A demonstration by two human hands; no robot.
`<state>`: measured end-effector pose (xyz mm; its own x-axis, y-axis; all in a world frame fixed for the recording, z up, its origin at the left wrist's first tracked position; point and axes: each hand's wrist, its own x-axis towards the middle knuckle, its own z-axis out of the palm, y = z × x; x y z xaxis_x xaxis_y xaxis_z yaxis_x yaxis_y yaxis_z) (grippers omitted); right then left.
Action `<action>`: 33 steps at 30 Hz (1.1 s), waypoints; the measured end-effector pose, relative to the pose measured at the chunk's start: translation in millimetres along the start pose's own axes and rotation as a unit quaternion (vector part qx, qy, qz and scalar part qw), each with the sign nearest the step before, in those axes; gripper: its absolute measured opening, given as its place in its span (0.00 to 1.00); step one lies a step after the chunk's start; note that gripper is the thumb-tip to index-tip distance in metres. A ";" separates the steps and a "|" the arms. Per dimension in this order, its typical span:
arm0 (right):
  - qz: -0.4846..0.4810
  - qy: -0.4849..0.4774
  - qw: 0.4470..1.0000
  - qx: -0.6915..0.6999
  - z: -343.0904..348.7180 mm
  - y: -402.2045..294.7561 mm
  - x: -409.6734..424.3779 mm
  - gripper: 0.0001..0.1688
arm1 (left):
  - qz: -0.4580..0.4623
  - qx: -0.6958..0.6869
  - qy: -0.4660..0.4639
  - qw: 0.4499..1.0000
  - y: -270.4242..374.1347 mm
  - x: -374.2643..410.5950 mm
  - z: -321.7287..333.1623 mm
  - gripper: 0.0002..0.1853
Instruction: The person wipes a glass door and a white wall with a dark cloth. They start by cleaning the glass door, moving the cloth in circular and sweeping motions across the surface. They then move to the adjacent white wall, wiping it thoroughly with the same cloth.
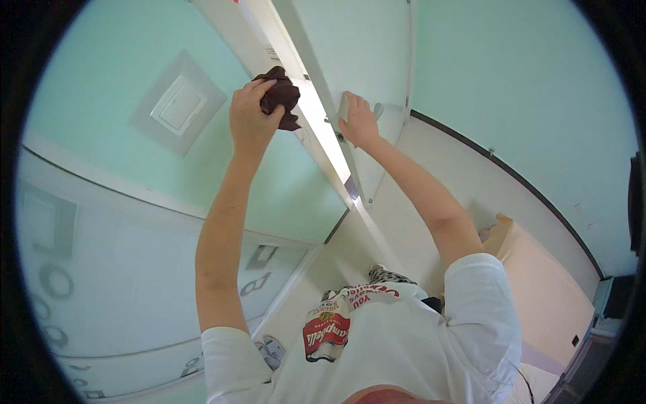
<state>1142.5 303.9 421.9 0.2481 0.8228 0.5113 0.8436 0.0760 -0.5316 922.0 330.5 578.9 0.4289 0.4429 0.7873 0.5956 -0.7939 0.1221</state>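
My left hand (252, 113) grips a crumpled dark brown cloth (282, 98) against the white door frame (330, 174), at the edge of the bright door gap. Over on the right, my right hand (361, 121) rests on the white door (373, 55), beside its lever handle (378, 110), with the thumb near the door's edge. How firmly its fingers close there is hard to tell. The door stands slightly ajar, and light comes through the gap. A white light switch (179, 105) is on the pale green wall left of my left hand.
A white sliding panel or cabinet front (131, 257) with grey shapes spans the lower left. Grey slippers (272, 351) lie on the floor near me. A large beige board or box (545, 283) stands at the right by the wall's dark skirting edge (504, 166).
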 end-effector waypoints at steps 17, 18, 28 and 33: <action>0.106 -0.155 0.978 0.088 71.1 25.9 9.4 0.44 | -0.076 -0.250 0.019 0.965 -22.9 8.1 89.6 0.26; 0.092 -0.127 0.972 0.177 71.0 31.2 12.6 0.40 | -0.087 -0.280 0.023 0.956 -16.9 8.3 91.7 0.27; 0.143 -0.096 0.749 0.639 -63.0 -39.8 29.7 0.38 | -0.030 -0.314 0.028 0.948 29.5 -1.7 144.0 0.30; 0.083 -0.125 0.733 0.664 -73.1 -5.5 76.4 0.41 | 0.059 -0.233 0.071 0.968 28.4 58.7 160.4 0.30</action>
<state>1191.7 325.2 513.3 0.0597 0.9477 0.3136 -0.4357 0.3074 -0.8460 1073.0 400.7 531.7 0.3578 0.3018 0.8837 0.1631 -0.9520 0.2591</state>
